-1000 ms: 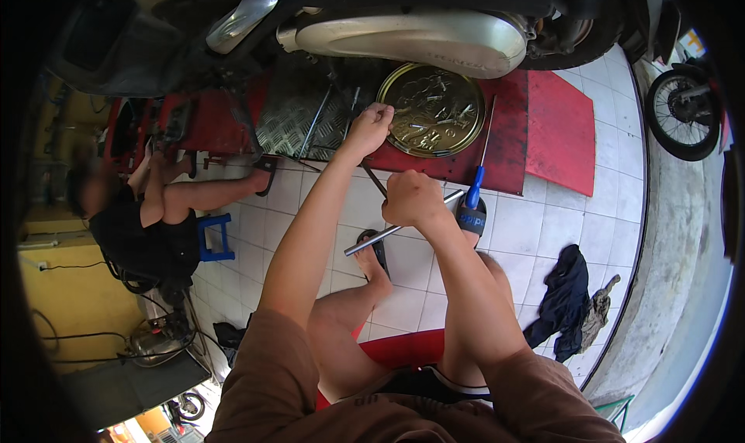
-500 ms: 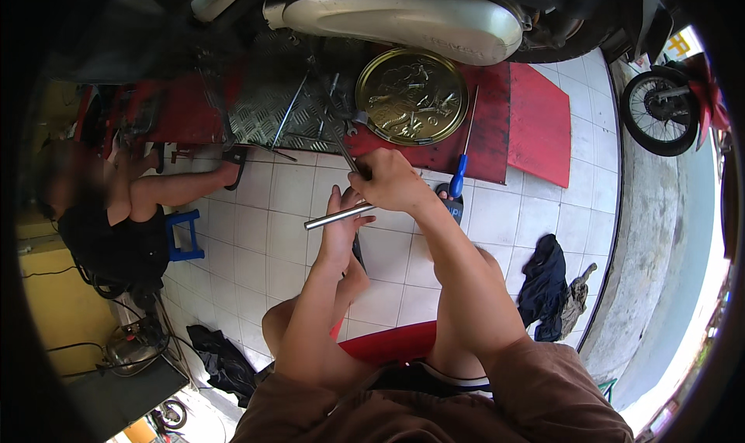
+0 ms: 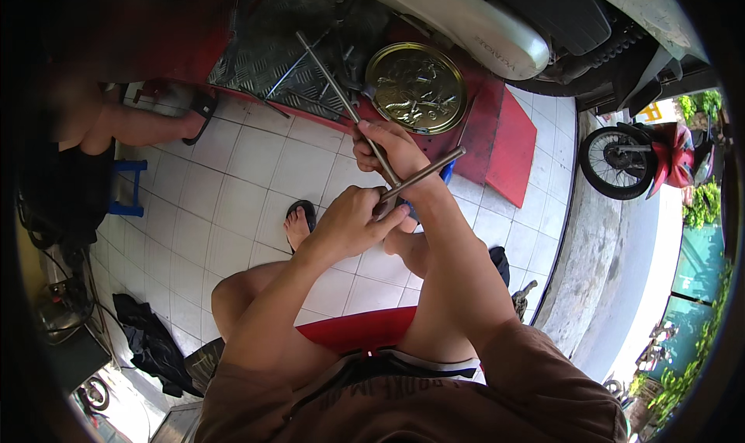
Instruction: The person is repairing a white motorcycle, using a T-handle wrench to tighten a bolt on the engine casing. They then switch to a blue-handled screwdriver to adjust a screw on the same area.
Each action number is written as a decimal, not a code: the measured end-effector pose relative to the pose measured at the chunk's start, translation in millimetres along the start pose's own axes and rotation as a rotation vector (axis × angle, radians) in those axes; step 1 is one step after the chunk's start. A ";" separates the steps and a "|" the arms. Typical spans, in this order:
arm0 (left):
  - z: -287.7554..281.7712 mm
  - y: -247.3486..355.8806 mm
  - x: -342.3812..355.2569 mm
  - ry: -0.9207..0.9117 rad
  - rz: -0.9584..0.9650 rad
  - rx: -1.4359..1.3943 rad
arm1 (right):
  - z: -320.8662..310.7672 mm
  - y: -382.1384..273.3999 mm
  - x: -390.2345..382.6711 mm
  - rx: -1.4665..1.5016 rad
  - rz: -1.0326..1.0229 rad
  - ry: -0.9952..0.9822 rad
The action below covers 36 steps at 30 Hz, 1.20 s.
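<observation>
A long steel T-handle wrench [image 3: 332, 82] slants across the middle, its shaft pointing up and left toward the red platform. My right hand [image 3: 394, 150] is closed around the shaft, just above the crossbar. The near left end of the crossbar sits in my left hand [image 3: 348, 222], whose fingers are curled and thumb lies alongside. The bar's other end sticks out past my right wrist. Beyond my right hand lies a round gold tray [image 3: 380, 105] with several small bolts and metal parts in it. Part of a blue screwdriver handle [image 3: 447, 171] shows behind my right wrist.
A red platform [image 3: 497, 144] with a tread-plate section [image 3: 260, 74] holds loose rods and wrenches. Above it stands a motorcycle with a silver cover [image 3: 466, 32]. At left are another person's leg [image 3: 155, 125] and a blue stool [image 3: 128, 187]. Dark cloths [image 3: 147, 342] lie on the floor.
My left hand has gone from loosely open to closed on the crossbar. The wrench has turned, its crossbar now rising to the right. The whole view has shifted.
</observation>
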<state>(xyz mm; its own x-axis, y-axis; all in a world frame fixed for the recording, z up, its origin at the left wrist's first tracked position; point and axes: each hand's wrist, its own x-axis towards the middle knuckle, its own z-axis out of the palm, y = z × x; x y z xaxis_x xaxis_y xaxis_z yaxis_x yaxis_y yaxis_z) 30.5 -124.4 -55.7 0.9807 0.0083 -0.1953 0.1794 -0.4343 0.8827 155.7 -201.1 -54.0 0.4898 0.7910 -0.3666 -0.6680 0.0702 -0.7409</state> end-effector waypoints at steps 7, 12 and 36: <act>-3.4 11.7 -14.1 0.206 0.069 0.256 | -10.1 13.4 -2.9 0.144 -0.079 0.124; -22.2 -0.8 -8.7 0.090 0.177 0.417 | -5.8 15.8 -6.2 0.117 -0.189 0.173; -49.7 -17.9 0.6 0.183 0.186 0.509 | 17.6 29.9 -12.7 0.198 -0.529 0.236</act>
<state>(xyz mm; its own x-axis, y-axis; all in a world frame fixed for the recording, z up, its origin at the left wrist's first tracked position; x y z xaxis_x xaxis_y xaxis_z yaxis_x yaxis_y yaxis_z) 31.7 -71.8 -50.4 0.9978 0.0258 0.0610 -0.0136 -0.8221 0.5692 119.6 -198.4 -61.6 0.8791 0.4639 -0.1094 -0.3810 0.5459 -0.7462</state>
